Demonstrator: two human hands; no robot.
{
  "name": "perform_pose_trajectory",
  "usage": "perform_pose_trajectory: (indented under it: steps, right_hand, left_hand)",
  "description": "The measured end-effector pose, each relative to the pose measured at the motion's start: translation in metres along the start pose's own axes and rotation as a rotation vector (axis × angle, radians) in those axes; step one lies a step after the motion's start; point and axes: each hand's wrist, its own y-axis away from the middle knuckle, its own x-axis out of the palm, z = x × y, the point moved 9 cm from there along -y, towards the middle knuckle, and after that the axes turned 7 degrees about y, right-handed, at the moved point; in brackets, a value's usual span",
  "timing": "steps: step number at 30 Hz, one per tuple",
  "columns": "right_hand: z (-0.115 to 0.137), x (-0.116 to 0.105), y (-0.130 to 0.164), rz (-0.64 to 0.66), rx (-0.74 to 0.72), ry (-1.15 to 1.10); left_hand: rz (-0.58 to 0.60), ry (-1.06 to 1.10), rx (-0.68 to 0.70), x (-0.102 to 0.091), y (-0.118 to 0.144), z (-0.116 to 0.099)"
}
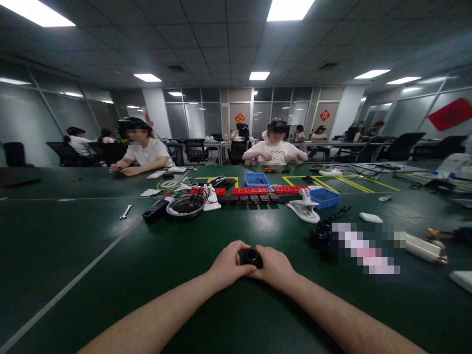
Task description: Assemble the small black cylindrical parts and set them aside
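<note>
In the head view, the green table (73,255) filled the lower half of the frame, and its lower left stretch lay bare, crossed only by a pale line running from the bottom left corner up toward the centre. A small wrench (126,211) lay alone at centre left. The lower right was also bare up to a blurred patch at right of centre, with a white cylinder (424,248) beside it and black round parts (320,235) at its left end. Across the middle of the frame ran a crowded band: a round metal dish (185,205), a row of red and black power strips (254,194), two blue bins (324,197) and a white clamp-like tool (305,207). Two people sat at the far edge of the table, in the upper middle of the frame.

Just below the frame's centre, the left hand (226,265) and right hand (275,268) met, both curled closed around a small black ring-shaped part (251,256), which sat between the fingertips, touching both hands and held just above the table. Both forearms ran in from the bottom edge.
</note>
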Motion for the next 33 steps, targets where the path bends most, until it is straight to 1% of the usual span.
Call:
perform_pose_trajectory:
  steps: [2, 4, 7, 9, 12, 16, 18, 22, 25, 27, 29, 33]
  right_hand:
    - [0.002, -0.003, 0.0, 0.003, -0.037, -0.035]
    - [0.005, -0.006, 0.0, 0.014, -0.122, -0.12]
    - [0.006, -0.005, -0.001, 0.089, -0.249, -0.259]
    - [0.004, -0.003, -0.001, 0.151, -0.286, -0.341]
    - [0.001, 0.0, -0.003, 0.2, -0.276, -0.423]
    - [-0.003, 0.004, -0.004, 0.197, -0.184, -0.392]
    - [-0.004, 0.006, -0.004, 0.167, -0.129, -0.321]
    - [-0.005, 0.005, -0.002, 0.053, -0.032, -0.137]
    - [-0.003, 0.002, 0.0, -0.004, 0.008, -0.054]
    - [-0.001, 0.0, 0.001, -0.019, -0.006, -0.066]
    - [0.002, -0.003, 0.001, -0.011, -0.065, -0.131]
    - [0.006, -0.004, -0.001, 0.087, -0.226, -0.304]
  left_hand:
    - [0.048, 0.039, 0.025, 0.002, -0.002, 0.0]
    - [0.094, 0.073, 0.051, 0.004, -0.003, -0.003]
    - [0.138, 0.107, 0.078, 0.004, -0.002, -0.007]
    - [0.145, 0.117, 0.078, 0.003, -0.002, -0.008]
    - [0.148, 0.123, 0.058, 0.003, -0.001, -0.008]
    - [0.109, 0.095, 0.026, 0.003, 0.0, -0.005]
    - [0.063, 0.069, 0.012, 0.001, 0.0, -0.003]
    - [-0.012, 0.034, -0.016, -0.002, 0.001, 0.001]
    - [-0.03, 0.029, -0.019, -0.004, 0.001, 0.002]
    - [0.004, 0.053, -0.007, -0.003, 0.0, 0.001]
    - [0.056, 0.077, 0.016, -0.001, -0.001, -0.002]
    - [0.121, 0.105, 0.039, 0.001, -0.003, -0.005]
